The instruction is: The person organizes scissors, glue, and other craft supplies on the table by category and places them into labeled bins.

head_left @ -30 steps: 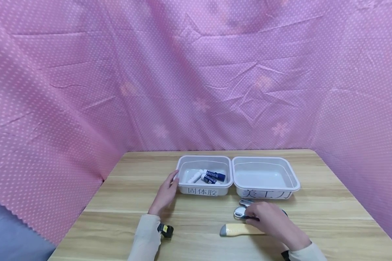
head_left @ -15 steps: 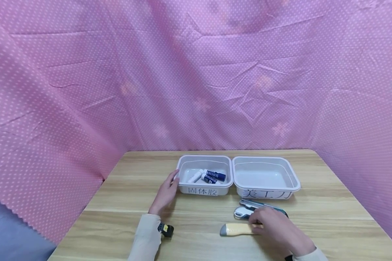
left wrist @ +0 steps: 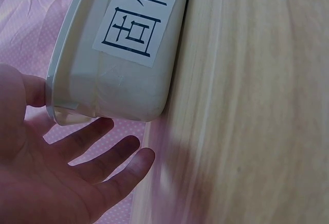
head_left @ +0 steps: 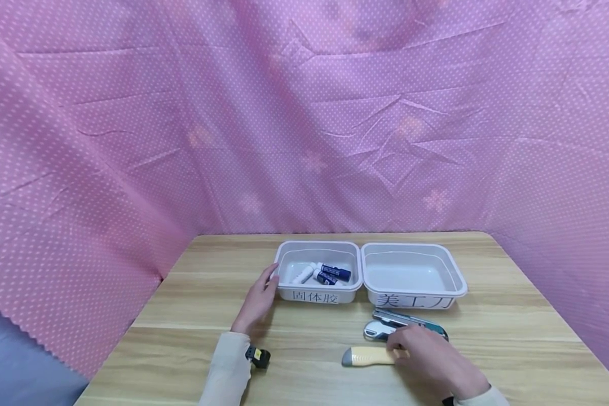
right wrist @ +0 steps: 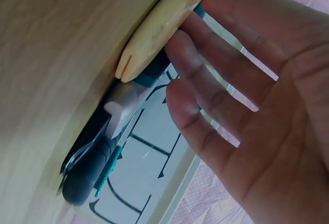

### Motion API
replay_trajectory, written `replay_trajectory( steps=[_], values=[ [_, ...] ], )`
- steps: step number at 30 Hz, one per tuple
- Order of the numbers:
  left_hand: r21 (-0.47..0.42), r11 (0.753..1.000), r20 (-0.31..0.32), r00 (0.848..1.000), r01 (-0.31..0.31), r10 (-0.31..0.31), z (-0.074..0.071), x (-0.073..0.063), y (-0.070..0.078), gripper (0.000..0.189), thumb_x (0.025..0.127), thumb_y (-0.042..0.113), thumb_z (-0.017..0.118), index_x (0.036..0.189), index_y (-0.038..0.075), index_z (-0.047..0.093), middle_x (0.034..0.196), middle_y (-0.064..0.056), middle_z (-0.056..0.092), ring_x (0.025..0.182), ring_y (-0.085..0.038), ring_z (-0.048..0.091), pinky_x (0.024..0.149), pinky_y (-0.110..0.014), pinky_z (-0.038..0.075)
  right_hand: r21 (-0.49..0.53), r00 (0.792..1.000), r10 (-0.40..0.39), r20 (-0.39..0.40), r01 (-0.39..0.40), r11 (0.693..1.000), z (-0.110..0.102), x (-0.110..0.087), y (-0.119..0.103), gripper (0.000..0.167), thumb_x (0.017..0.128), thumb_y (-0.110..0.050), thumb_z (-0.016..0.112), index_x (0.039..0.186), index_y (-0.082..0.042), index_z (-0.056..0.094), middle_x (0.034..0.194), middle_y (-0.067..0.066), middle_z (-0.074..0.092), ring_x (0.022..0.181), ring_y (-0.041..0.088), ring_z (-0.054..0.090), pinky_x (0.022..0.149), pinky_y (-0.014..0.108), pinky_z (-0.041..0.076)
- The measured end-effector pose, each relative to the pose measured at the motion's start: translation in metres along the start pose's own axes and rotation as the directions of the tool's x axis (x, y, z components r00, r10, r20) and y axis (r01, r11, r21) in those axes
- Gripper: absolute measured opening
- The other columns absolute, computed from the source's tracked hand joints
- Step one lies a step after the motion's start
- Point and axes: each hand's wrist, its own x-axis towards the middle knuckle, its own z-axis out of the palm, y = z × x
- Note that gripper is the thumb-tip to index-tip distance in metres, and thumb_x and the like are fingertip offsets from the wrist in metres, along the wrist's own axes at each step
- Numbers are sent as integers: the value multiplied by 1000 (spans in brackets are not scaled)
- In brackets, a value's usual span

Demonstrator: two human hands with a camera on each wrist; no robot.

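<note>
My left hand [head_left: 256,304] touches the left end of a white plastic bin [head_left: 318,243]; in the left wrist view its thumb is at the rim and the other fingers are spread loosely. That bin holds a white glue stick [head_left: 303,274] and two blue-and-white ones [head_left: 336,273]. My right hand [head_left: 431,355] pinches the right part of a yellow utility knife [head_left: 367,356], which lies on the table and has a grey end. Just beyond lie a white-and-black utility knife [head_left: 376,330], partly hidden by the hand, and a teal-and-grey one [head_left: 408,320].
A second white bin [head_left: 459,276] stands against the first one's right side, with nothing in it. Both bins carry paper labels with Chinese characters, such as the left label [head_left: 314,296]. A pink dotted curtain [head_left: 304,113] hangs behind and beside the wooden table [head_left: 182,327].
My right hand has come away from the white-and-black utility knife, moving slightly nearer to me onto the yellow one. My left hand stays at the bin.
</note>
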Motion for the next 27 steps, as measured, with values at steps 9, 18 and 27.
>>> replay_trajectory(
  steps=[9,18,27],
  values=[
    [-4,1000,7,1000,18,-18,0,-1,0,51,111,34,41,159,19,38,160,-21,40,142,-44,45,117,-63,34,-4,999,22,39,-22,1000,2,-1,-2,20,80,-14,81,87,-31,71,77,-21,55,72,2,46,62,25,42],
    [0,1000,7,1000,4,-4,0,-1,0,53,111,38,41,159,17,38,159,-22,41,142,-45,45,116,-64,35,-6,999,17,39,-17,1000,2,-1,-2,18,82,-15,80,88,-28,70,77,-20,56,71,1,47,62,25,43],
    [-10,1000,9,1000,20,-20,-1,-1,1,52,111,37,41,160,20,37,160,-20,40,143,-44,43,117,-64,33,-53,999,13,39,-11,999,-3,2,-4,16,82,-18,83,92,-25,74,81,-19,63,75,0,53,64,26,48]
  ],
)
